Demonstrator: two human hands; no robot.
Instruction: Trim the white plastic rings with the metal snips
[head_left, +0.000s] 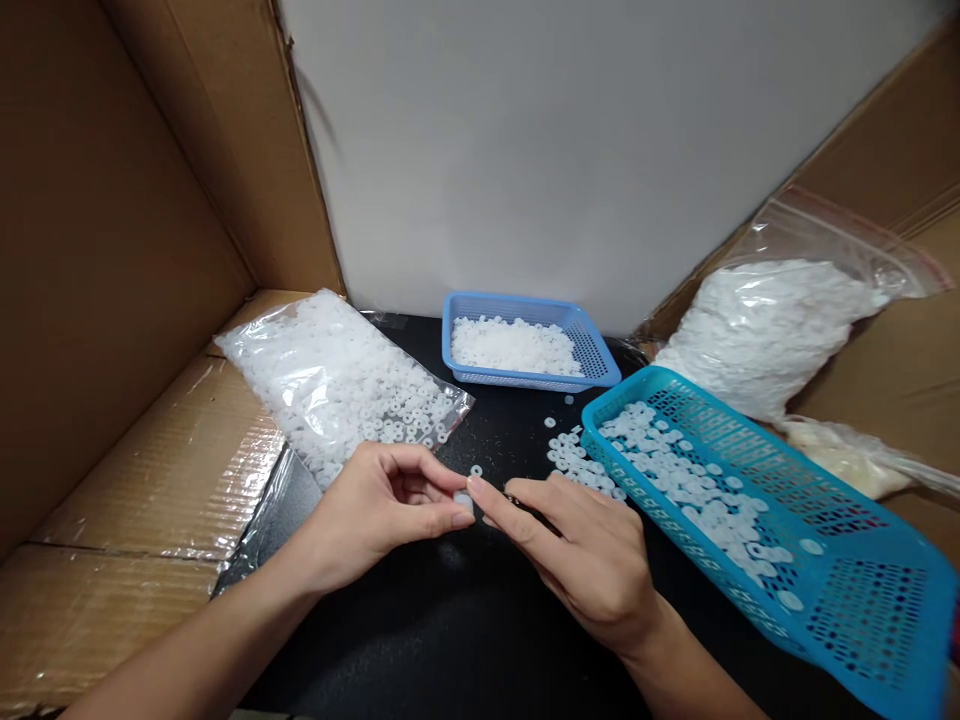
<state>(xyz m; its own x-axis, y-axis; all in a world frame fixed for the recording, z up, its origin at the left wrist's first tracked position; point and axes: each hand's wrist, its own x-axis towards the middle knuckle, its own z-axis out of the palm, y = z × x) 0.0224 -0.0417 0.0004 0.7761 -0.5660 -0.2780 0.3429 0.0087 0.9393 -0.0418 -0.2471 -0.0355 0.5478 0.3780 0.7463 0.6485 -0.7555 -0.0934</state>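
Observation:
My left hand (386,510) pinches a small whitish plastic piece (464,499) between thumb and fingertips, above the black table. From the other side, the index fingertip of my right hand (581,550) meets the left fingertips at this piece. The remaining right fingers are curled, and a small gold-brown item (513,497) shows between them, too little visible to name. A loose white ring-shaped washer (476,470) lies just beyond the fingertips. Right of the hands, a pile of white washers (577,462) rests against the teal basket (675,530), which holds many more white pieces.
A blue basket (525,378) of small white pieces stands at the back by the grey panel (562,150). A clear bag of white washers (330,370) lies left. Another filled zip bag (765,320) sits behind the teal basket. Cardboard walls (187,130) flank the black table (420,640).

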